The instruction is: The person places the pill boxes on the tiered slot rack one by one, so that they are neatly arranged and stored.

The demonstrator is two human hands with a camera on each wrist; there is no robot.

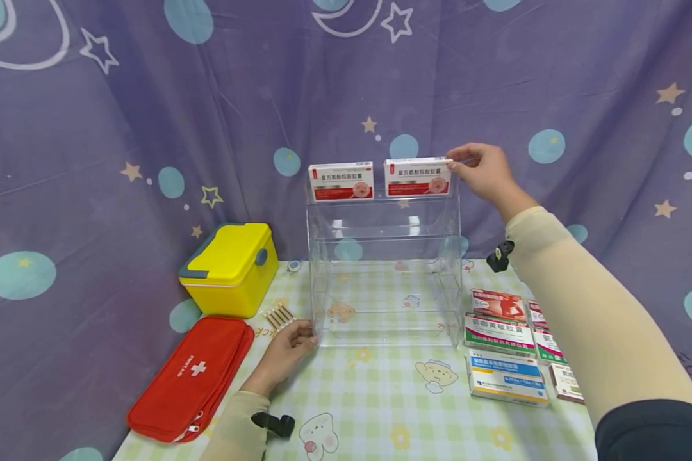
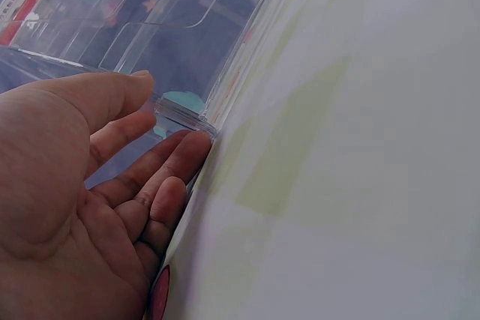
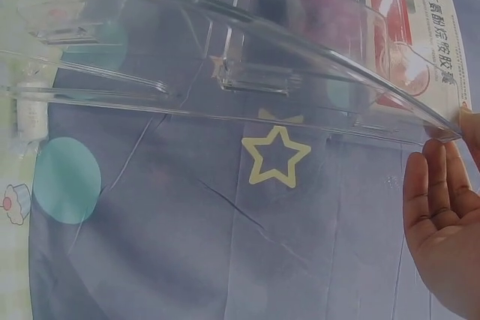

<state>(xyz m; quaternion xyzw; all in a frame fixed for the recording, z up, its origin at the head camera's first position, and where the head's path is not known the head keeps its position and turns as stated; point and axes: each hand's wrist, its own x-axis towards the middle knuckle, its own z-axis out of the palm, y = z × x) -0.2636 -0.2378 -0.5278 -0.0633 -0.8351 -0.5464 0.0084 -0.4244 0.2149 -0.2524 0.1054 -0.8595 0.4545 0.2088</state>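
Note:
A clear plastic display rack (image 1: 383, 339) with stepped tiers stands upright on the table. Two white-and-red medicine boxes (image 1: 342, 182) lean side by side on its top tier. My right hand (image 1: 484, 173) pinches the right end of the right-hand medicine box (image 1: 418, 177) between thumb and fingers. In the right wrist view its fingers (image 3: 439, 192) lie by the rack's upper corner. Low on the left, my left hand (image 1: 288, 352) holds the rack's bottom front corner, thumb and bent fingers around it. The left wrist view shows the fingertips (image 2: 196, 144) touching that corner.
Several medicine boxes (image 1: 498, 334) lie to the rack's right, partly behind my right forearm. On the left are a yellow lidded box (image 1: 230, 269), a red first-aid pouch (image 1: 193, 378) and several cotton swabs (image 1: 278, 315). A purple patterned curtain (image 1: 346, 83) hangs behind the checked tablecloth (image 1: 380, 410).

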